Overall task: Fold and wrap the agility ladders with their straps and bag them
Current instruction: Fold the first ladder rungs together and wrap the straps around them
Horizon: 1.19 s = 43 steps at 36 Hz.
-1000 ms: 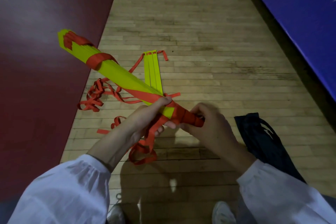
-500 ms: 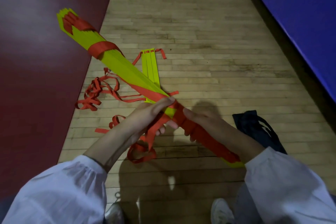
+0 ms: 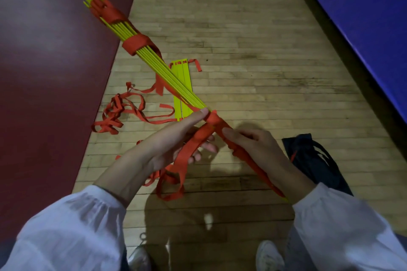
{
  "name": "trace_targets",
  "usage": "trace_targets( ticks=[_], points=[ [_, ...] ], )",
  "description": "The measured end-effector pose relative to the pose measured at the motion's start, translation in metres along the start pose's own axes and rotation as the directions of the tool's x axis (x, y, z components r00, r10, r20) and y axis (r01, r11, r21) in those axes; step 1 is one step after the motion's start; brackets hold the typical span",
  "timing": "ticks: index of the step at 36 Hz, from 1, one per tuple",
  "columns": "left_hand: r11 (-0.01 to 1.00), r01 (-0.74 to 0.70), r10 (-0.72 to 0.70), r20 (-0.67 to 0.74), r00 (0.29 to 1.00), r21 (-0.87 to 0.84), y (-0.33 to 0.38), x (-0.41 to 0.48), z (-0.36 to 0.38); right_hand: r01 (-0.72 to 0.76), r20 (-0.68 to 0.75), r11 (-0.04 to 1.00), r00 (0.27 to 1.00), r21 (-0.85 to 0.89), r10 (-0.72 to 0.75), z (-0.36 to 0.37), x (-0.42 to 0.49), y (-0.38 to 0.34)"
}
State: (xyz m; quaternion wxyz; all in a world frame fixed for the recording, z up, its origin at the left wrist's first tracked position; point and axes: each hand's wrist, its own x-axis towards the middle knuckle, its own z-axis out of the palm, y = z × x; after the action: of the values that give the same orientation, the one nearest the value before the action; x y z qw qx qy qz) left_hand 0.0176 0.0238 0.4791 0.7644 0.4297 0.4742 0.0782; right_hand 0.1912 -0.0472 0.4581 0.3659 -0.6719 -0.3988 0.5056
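Observation:
A bundle of yellow ladder rungs (image 3: pixel 154 61) runs slanted from the upper left down to my right sleeve, seen edge-on, with red strap wound round it in three places. My left hand (image 3: pixel 167 145) holds the bundle near its middle, thumb on the red wrap (image 3: pixel 212 117), and a loose length of red strap (image 3: pixel 187 154) passes through its fingers and hangs in a loop below. My right hand (image 3: pixel 255 147) grips the red-wrapped lower end. A second ladder (image 3: pixel 182 86) lies flat on the floor behind, its red straps (image 3: pixel 119 112) in a tangle at the left.
A dark drawstring bag (image 3: pixel 315 160) lies on the wooden floor under my right forearm. A dark red mat (image 3: pixel 50 72) covers the left side, a blue mat (image 3: pixel 363 6) the upper right. My shoes (image 3: pixel 268 255) show at the bottom.
The bundle has turned from its flat face to edge-on and its far end has risen. My right hand slid down along the wrapped lower end.

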Motion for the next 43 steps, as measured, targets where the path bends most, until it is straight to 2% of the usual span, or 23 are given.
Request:
trace_targets(
  ticks=[9, 17, 24, 31, 35, 43],
  points=[
    [0.999, -0.047, 0.047, -0.076, 0.996, -0.003, 0.000, 0.003, 0.000, 0.154, -0.107, 0.971, 0.979, -0.182, -0.175, 0.009, 0.002, 0.013],
    [0.987, -0.160, 0.161, -0.174, 0.972, 0.018, -0.009, 0.006, 0.002, 0.117, -0.079, 0.960, 0.987, -0.254, -0.141, 0.014, 0.004, 0.019],
    [0.985, -0.172, 0.173, -0.214, 0.961, 0.026, -0.012, 0.008, 0.001, 0.066, 0.058, 0.983, 0.997, -0.171, -0.057, 0.004, 0.005, 0.008],
    [0.989, -0.147, 0.145, -0.111, 0.983, -0.012, -0.012, 0.003, 0.009, -0.074, 0.165, 0.997, 0.983, -0.025, 0.077, -0.007, 0.005, -0.006],
    [0.986, -0.161, 0.163, -0.072, 0.984, 0.028, -0.011, 0.000, 0.010, -0.151, 0.201, 0.988, 0.970, 0.038, 0.140, -0.009, 0.004, -0.007],
    [0.983, -0.183, 0.184, -0.056, 0.981, 0.019, -0.007, -0.001, 0.009, -0.123, 0.191, 0.986, 0.977, 0.116, 0.099, -0.008, 0.004, -0.007]
  ],
)
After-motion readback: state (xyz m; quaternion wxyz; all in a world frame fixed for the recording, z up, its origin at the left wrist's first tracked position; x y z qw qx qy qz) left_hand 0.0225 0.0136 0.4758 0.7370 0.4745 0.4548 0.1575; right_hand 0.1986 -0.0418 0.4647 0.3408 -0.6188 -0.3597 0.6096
